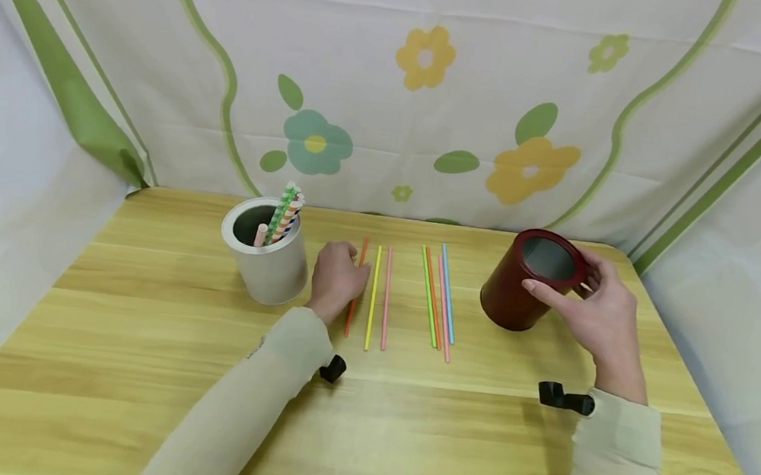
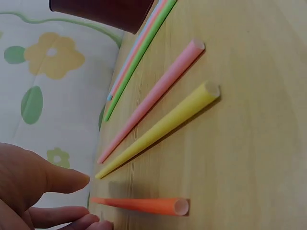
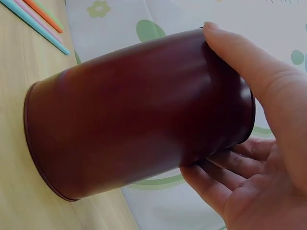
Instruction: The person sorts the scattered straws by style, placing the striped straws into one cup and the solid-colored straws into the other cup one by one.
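Note:
My left hand (image 1: 338, 279) is over an orange-red drinking straw (image 1: 347, 324) lying on the table, its thumb and fingers to either side. In the left wrist view a gap shows between thumb and fingers, and the orange-red straw (image 2: 153, 206) lies beyond them. Beside it lie a yellow straw (image 1: 372, 298) and a pink straw (image 1: 387, 299). My right hand (image 1: 603, 312) grips a dark red cylindrical container (image 1: 515, 296) near its rim, thumb on the near side and fingers round the far side. Its inside looks dark; whether its base touches the table I cannot tell.
A white cylindrical container (image 1: 270, 273) left of my left hand holds several patterned straws (image 1: 282, 216). Between the hands lies a second group: green (image 1: 428, 296), orange, pink and blue straws (image 1: 448, 294). A flowered curtain (image 1: 382, 77) hangs behind the wooden table (image 1: 402, 438).

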{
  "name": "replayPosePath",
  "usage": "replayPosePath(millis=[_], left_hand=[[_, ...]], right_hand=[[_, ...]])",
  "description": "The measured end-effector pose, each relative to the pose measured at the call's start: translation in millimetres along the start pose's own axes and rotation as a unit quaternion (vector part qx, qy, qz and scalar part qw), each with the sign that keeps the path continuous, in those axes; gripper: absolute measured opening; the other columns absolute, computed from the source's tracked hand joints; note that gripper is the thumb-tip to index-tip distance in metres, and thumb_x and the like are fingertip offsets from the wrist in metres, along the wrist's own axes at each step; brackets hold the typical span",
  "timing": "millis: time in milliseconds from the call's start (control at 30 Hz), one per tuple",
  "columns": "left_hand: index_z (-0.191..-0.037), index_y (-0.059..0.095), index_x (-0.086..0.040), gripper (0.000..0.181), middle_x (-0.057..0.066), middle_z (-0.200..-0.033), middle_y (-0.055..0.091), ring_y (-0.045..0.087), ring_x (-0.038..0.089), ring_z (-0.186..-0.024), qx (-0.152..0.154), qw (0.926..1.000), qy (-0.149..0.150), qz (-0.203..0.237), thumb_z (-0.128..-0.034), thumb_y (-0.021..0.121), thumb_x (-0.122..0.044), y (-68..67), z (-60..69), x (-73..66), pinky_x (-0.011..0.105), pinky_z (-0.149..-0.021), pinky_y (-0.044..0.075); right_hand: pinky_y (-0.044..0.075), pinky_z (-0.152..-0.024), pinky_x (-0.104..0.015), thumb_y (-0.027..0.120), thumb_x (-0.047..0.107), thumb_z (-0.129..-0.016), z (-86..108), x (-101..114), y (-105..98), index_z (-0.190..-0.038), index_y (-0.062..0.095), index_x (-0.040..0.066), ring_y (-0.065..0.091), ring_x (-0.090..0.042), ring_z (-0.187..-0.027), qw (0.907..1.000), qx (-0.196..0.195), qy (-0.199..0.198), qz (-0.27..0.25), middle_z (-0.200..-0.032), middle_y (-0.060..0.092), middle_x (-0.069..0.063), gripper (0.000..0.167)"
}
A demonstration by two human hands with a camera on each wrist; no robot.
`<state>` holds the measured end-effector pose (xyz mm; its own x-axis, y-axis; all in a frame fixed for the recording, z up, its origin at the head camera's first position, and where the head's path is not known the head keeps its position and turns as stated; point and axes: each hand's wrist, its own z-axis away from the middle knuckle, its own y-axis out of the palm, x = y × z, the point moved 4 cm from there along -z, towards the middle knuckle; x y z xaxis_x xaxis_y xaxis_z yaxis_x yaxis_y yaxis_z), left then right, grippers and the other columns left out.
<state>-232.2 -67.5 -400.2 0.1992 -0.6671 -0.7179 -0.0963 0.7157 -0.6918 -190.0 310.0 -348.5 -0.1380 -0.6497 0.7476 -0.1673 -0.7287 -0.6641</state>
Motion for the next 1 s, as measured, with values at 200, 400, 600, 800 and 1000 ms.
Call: replayPosePath(millis=[200,400,600,800,1000], left_hand=[[-0.103,0.072,0.003,0.025,0.018,-0.113,0.072,0.06,0.024,-0.091,0.017,0.9992,-0.024,-0.026,-0.0971,0.079,-0.02,-0.1,-8.3,2.9,0.036,-0.077,0.053],[-0.08,0.063,-0.007,0.027,0.005,-0.086,0.061,0.053,0.018,-0.077,0.022,0.9986,-0.027,-0.04,-0.0944,0.082,-0.019,1.0,-18.5,4.8,0.03,-0.065,0.043],[-0.058,0.047,-0.013,0.05,-0.003,-0.054,0.037,0.039,0.014,-0.051,0.057,0.9956,-0.046,-0.057,-0.0973,0.077,-0.016,0.3,-25.5,3.6,0.028,-0.048,0.031],[-0.06,0.045,-0.014,0.047,-0.003,-0.058,0.036,0.043,0.017,-0.055,0.104,0.9894,-0.057,-0.084,-0.1,0.07,-0.017,5.1,-35.5,5.9,0.03,-0.05,0.035],[-0.063,0.045,-0.013,0.039,0.0,-0.061,0.035,0.044,0.022,-0.059,0.123,0.9863,-0.061,-0.091,-0.099,0.062,-0.01,11.0,-46.6,10.2,0.033,-0.051,0.036]], right_hand=[[0.05,-0.117,-0.059,0.09,0.057,-0.083,0.1,0.2,1.0,-0.168,0.032,0.017,0.053,-0.039,-0.148,0.9999,0.008,-0.009,-0.005,-0.164,0.049,-0.013,0.11],[0.05,-0.118,-0.055,0.091,0.057,-0.082,-0.2,0.3,-0.1,-0.166,0.035,0.017,0.054,-0.036,-0.147,0.9999,-0.003,-0.007,-0.014,-0.162,0.051,-0.011,0.109],[0.054,-0.107,-0.022,0.093,0.058,-0.079,-0.7,-1.7,0.2,-0.162,0.042,0.023,0.058,-0.025,-0.142,0.9997,-0.013,0.009,-0.019,-0.156,0.055,-0.003,0.104],[0.053,-0.102,-0.013,0.093,0.056,-0.079,-1.1,-4.1,0.2,-0.161,0.044,0.025,0.059,-0.022,-0.14,0.9995,-0.018,0.012,-0.022,-0.154,0.056,-0.001,0.101],[0.053,-0.118,-0.041,0.093,0.056,-0.079,-1.1,-3.8,-1.1,-0.162,0.042,0.023,0.057,-0.028,-0.145,0.9996,-0.016,0.008,-0.022,-0.157,0.056,-0.005,0.103]])
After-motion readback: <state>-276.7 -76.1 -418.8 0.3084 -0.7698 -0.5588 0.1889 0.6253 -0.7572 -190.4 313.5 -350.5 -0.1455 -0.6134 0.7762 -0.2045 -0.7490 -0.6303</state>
